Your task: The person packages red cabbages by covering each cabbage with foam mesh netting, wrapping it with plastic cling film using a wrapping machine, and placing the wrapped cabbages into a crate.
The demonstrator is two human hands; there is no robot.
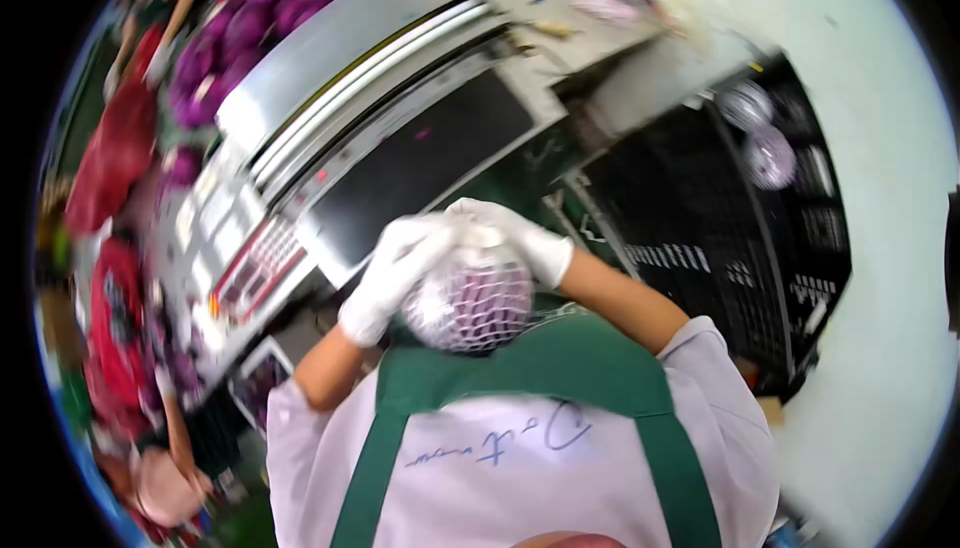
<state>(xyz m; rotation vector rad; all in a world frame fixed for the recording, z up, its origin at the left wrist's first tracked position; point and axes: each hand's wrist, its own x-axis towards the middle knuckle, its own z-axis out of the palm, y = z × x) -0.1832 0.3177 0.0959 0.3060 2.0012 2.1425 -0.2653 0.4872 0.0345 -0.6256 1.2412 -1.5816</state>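
A round red cabbage [470, 306] in a white foam net sits between my two gloved hands, close in front of my green apron. My left hand [405, 263] wraps its left side, with fingers closed toward the top. From the upper right, my right hand [515, 233] closes over the top of it, where white material is bunched. The two hands meet there, and their fingertips are partly hidden. Just beyond my hands lies the dark flat plate [430, 163] of a metal machine.
The machine's metal hood [340, 58] rises behind the plate, with a keypad panel [265, 258] at left. Purple cabbages [270, 8] are heaped behind. Black crates [690, 218] stand at right, one holding wrapped round items [768, 156]. Other people in red aprons [118, 163] work at left.
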